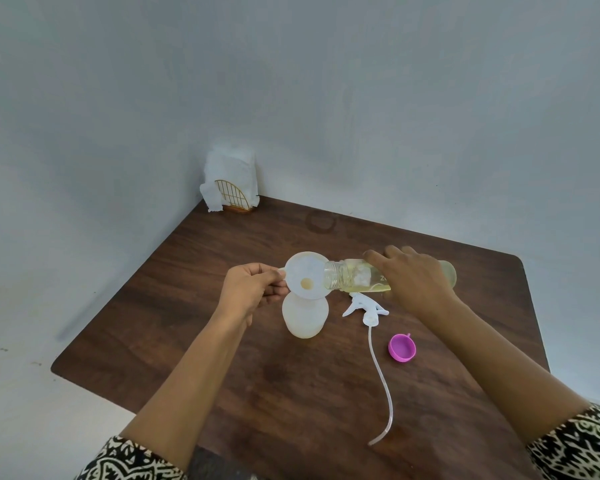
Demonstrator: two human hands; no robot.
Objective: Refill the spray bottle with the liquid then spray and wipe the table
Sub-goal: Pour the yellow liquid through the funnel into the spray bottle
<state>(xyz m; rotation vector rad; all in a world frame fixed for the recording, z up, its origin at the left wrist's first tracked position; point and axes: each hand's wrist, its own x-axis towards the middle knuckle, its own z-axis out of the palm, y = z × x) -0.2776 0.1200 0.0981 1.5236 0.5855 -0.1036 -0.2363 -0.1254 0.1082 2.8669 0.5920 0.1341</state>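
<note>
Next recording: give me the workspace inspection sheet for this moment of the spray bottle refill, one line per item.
Surface: dark wooden table, with a faint ring mark near the far edge.
Job's things: spray bottle upright with the funnel in its neck; refill bottle tipped sideways, mouth at the funnel rim; spray head lying on the table, its tube trailing toward the person; napkin holder at the far corner.
Clutter: purple cap lying open beside the tube.
Grippers: left hand pinches the funnel's tab; right hand grips the refill bottle.
Cables: nothing seen.
Surroundings: plain pale walls; patterned sleeves.
</note>
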